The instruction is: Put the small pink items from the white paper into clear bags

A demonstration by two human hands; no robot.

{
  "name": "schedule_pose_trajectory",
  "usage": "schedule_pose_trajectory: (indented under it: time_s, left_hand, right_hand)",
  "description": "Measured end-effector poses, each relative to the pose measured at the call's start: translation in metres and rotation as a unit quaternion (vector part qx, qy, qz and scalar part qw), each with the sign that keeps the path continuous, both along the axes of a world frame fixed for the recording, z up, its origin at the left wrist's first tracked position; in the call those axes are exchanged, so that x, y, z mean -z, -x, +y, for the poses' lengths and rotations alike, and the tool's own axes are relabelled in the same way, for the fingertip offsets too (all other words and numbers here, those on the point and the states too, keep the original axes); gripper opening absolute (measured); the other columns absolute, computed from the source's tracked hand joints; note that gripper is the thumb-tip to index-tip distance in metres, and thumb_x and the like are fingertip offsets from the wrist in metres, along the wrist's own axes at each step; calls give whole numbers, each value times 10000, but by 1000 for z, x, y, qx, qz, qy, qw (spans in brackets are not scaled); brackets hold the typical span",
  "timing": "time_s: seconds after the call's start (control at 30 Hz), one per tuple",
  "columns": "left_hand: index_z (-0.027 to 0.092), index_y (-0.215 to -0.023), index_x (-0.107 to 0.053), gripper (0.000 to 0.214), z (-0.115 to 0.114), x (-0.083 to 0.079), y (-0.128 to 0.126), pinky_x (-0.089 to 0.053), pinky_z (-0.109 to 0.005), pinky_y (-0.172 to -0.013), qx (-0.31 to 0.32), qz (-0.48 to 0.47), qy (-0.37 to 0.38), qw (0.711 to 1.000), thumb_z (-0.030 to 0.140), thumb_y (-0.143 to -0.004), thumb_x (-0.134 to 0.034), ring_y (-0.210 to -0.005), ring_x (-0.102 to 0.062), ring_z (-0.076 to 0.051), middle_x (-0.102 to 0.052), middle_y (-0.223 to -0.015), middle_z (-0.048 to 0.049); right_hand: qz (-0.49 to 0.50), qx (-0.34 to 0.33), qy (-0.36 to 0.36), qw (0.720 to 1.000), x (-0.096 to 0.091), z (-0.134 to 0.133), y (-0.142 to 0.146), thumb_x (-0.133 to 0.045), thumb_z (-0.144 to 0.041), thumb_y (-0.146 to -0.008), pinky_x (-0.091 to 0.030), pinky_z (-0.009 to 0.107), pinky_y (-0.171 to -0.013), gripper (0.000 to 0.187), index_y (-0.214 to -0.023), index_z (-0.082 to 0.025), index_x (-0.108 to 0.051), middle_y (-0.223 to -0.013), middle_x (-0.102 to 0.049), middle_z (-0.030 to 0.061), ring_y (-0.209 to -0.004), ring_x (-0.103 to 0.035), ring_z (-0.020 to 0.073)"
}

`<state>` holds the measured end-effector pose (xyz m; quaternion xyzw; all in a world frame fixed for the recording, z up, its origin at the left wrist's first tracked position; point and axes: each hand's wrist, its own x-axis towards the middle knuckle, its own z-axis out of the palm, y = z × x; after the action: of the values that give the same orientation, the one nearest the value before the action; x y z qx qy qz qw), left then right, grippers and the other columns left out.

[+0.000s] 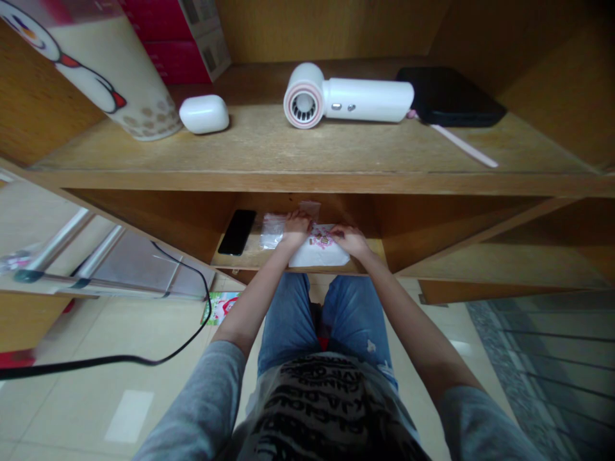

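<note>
Both left hand (298,225) and right hand (350,239) flank a pink-printed white sheet (319,256) mid-frame, seemingly to steady it (whether either grips, I cannot tell).

On the lower wooden shelf (262,259) lie 1 black phone (237,232), clear plastic packaging (271,233) and 1 white sheet (319,257).

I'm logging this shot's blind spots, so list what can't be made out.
In the head view:
- Left hand and right hand: too small and blurred to show whether they grip anything.
- Pink patch on the white sheet: too small to tell print from loose pieces.
- Drink cup: top cut off by upper edge.
</note>
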<state>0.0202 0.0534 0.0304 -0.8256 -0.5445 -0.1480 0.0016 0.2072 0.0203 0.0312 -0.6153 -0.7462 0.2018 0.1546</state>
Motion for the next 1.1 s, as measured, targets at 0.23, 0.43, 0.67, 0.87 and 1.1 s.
schedule_pose_trajectory:
  time_s: [0.23, 0.43, 0.67, 0.87, 1.1]
  left_hand:
    - [155, -898, -672, 211, 1, 0, -1, -390, -391, -834, 2, 14, 1, 1000, 229, -833, -485, -982, -545, -278, -654, -967, -121]
    - [166, -899, -674, 199, 1, -4, 1, -395, -386, -825, -4, -5, -8, 1000, 200, -819, -495, -965, -553, -273, -658, -962, -113]
    - [199, -891, -656, 189, -2, -13, 9, -402, -382, -876, -14, -193, -26, 981, 216, -837, -476, -976, -560, -239, -662, -978, -79]
    - [191, -807, -565, 83, -15, -14, 5, -477, -250, -689, -73, -619, 75, 778, 240, -795, -499, -771, -613, -134, -638, -831, -16]
    - [178, -786, -515, 43, -36, -23, 1, -479, -198, -611, -111, -746, 221, 618, 201, -753, -502, -734, -615, -105, -604, -786, -4]
  right_hand:
    - [-27, -28, -33, 999, 0, 2, 5, -483, -280, -845, -435, 258, -829, 252, -1014, -242, -667, -1079, -634, 39, -940, -588, 171]
    - [-61, -54, -47, 996, -1, 2, 12, -469, -332, -872, -394, 269, -906, 260, -1036, -267, -659, -1063, -627, 50, -1003, -553, 179]
    - [55, -52, -40, 996, 4, 2, 11, -516, -282, -835, -409, 274, -892, 174, -885, -237, -677, -975, -668, 28, -944, -588, 156]
    - [250, 63, -63, 964, 4, 8, 15, -497, -285, -833, -460, 279, -828, 238, -1019, -202, -621, -982, -675, 51, -889, -617, 153]
    - [375, 118, -15, 920, -14, 2, 21, -440, -407, -861, -468, 307, -835, 289, -988, -212, -612, -1006, -661, 53, -944, -598, 167]
